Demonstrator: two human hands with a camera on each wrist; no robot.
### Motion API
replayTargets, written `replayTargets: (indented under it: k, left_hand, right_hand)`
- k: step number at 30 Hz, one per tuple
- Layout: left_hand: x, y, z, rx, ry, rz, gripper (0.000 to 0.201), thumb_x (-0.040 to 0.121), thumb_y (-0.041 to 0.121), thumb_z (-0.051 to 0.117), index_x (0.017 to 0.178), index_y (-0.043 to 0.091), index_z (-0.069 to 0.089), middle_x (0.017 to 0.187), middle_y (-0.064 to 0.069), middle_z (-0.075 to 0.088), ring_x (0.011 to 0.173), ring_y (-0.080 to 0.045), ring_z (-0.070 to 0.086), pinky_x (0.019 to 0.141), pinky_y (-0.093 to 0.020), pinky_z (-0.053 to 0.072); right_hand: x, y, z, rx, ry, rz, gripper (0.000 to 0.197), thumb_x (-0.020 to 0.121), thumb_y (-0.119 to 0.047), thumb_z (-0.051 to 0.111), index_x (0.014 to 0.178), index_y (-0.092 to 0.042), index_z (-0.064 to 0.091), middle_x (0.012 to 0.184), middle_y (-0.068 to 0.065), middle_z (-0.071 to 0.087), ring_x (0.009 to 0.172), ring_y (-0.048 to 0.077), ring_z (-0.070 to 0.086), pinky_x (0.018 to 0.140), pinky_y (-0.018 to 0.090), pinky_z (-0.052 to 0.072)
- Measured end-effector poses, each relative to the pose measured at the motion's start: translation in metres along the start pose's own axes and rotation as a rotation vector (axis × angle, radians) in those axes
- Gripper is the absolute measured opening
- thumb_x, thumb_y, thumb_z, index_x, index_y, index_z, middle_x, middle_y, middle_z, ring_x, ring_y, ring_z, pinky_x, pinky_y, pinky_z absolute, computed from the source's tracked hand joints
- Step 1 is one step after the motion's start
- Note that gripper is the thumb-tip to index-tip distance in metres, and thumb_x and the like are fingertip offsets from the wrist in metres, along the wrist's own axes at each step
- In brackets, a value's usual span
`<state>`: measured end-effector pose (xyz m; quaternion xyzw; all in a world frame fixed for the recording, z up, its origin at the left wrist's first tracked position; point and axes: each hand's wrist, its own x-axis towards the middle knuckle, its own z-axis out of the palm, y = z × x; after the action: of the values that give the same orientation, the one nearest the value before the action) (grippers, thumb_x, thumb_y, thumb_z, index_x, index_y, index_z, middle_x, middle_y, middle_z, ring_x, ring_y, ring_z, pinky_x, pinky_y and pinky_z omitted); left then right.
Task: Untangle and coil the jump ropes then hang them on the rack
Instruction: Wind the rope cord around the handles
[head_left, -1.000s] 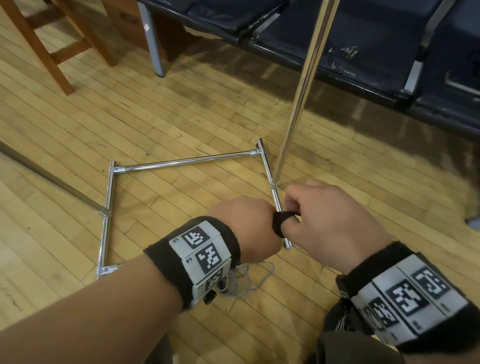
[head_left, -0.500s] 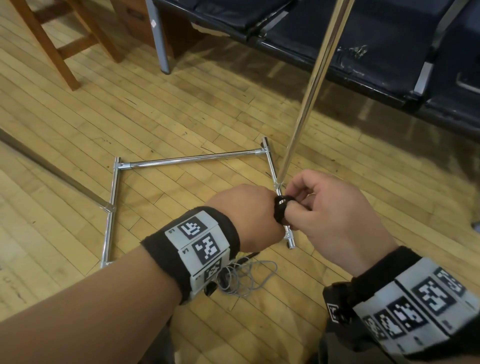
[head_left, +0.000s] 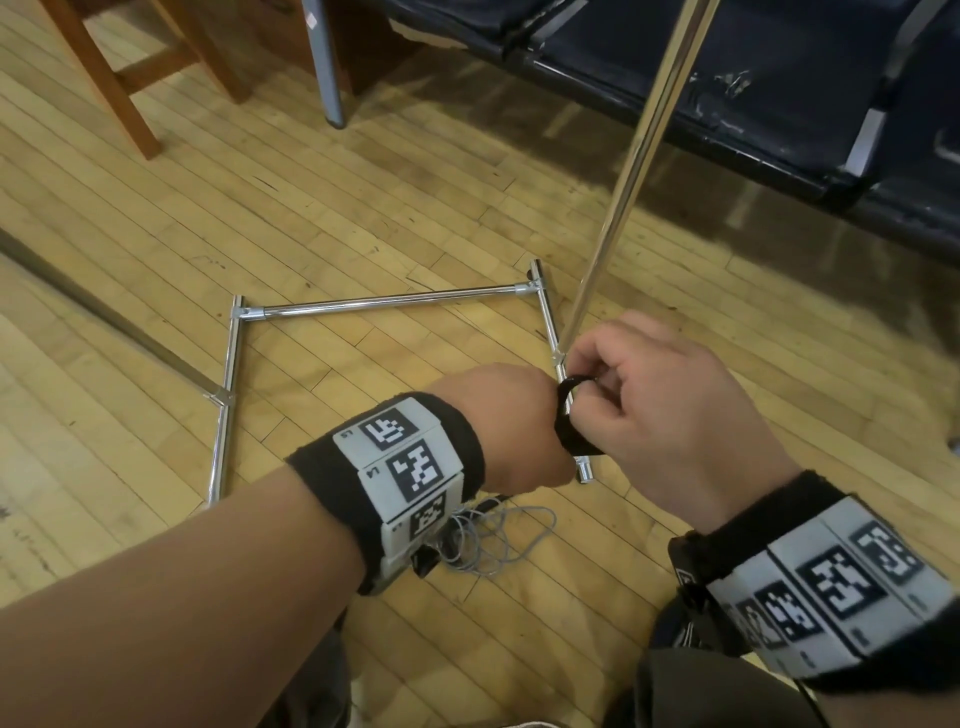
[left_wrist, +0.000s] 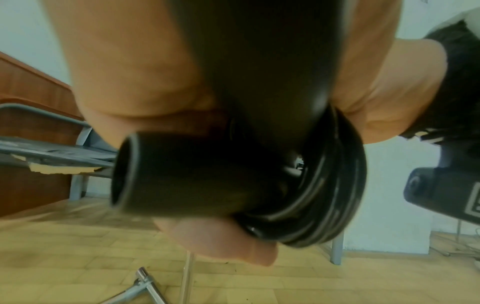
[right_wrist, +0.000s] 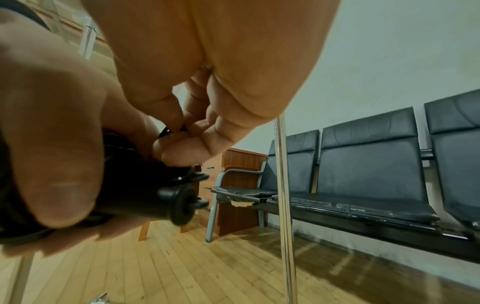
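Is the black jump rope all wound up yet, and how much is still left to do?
Nearly wound: the black jump rope sits in tight loops around its handles. In hand: the left hand grips the bundle while the right hand pinches a loop. Left: hanging it on the chrome rack, then the grey rope heaped on the floor.

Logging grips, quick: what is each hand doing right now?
Left hand: closed round the black rope handles.
Right hand: pinching the black rope wound round the handles.

rack pole (head_left: 631, 171) top cut off; left hand (head_left: 498, 426) fingers hidden; handles (left_wrist: 187, 174) blurred
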<state>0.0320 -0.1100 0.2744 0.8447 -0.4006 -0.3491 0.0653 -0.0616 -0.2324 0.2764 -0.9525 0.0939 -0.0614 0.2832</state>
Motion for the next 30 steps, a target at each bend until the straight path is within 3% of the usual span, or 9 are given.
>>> replayTargets:
  k: [8, 14, 17, 21, 30]
  left_hand:
    - [0.004, 0.001, 0.002, -0.017, 0.061, -0.014, 0.018, 0.088, 0.029, 0.06, 0.074, 0.017, 0.059, 0.064, 0.0, 0.059, 0.055, -0.017, 0.054, 0.048, -0.025, 0.037]
    - [0.006, 0.001, 0.003, -0.056, 0.094, -0.028, 0.018, 0.085, 0.033, 0.062, 0.073, 0.02, 0.06, 0.062, 0.003, 0.06, 0.052, -0.015, 0.055, 0.046, -0.023, 0.037]
    - [0.004, 0.003, 0.001, -0.067, 0.106, -0.024, 0.016, 0.086, 0.032, 0.062, 0.075, 0.02, 0.06, 0.063, 0.003, 0.061, 0.053, -0.014, 0.055, 0.046, -0.023, 0.036]
    - [0.002, 0.006, 0.0, -0.039, 0.098, -0.015, 0.016, 0.089, 0.032, 0.063, 0.078, 0.021, 0.06, 0.066, 0.002, 0.06, 0.054, -0.014, 0.054, 0.045, -0.024, 0.036]
    - [0.005, 0.003, -0.001, 0.014, 0.102, -0.03, 0.019, 0.091, 0.031, 0.057, 0.076, 0.019, 0.056, 0.066, 0.001, 0.058, 0.055, -0.014, 0.052, 0.047, -0.025, 0.035]
  right_hand:
    - [0.003, 0.006, 0.0, 0.15, 0.004, 0.123, 0.01, 0.086, -0.022, 0.062, 0.088, -0.032, 0.062, 0.094, -0.016, 0.058, 0.083, 0.0, 0.059, 0.065, 0.01, 0.046]
    - [0.004, 0.007, -0.003, 0.256, -0.017, 0.242, 0.011, 0.088, -0.019, 0.066, 0.091, -0.029, 0.064, 0.082, -0.004, 0.071, 0.078, 0.01, 0.069, 0.063, 0.019, 0.056]
    - [0.004, 0.008, -0.005, 0.247, -0.017, 0.261, 0.01, 0.087, -0.022, 0.068, 0.089, -0.031, 0.064, 0.072, -0.006, 0.068, 0.071, 0.008, 0.067, 0.061, 0.022, 0.058]
    - [0.005, 0.014, -0.007, 0.124, -0.046, 0.257, 0.012, 0.091, -0.022, 0.067, 0.09, -0.032, 0.062, 0.071, -0.012, 0.06, 0.064, 0.006, 0.058, 0.049, 0.015, 0.047]
    - [0.003, 0.005, -0.006, 0.093, 0.006, 0.172, 0.009, 0.083, -0.024, 0.069, 0.085, -0.03, 0.063, 0.071, -0.013, 0.058, 0.074, -0.005, 0.057, 0.063, 0.006, 0.043]
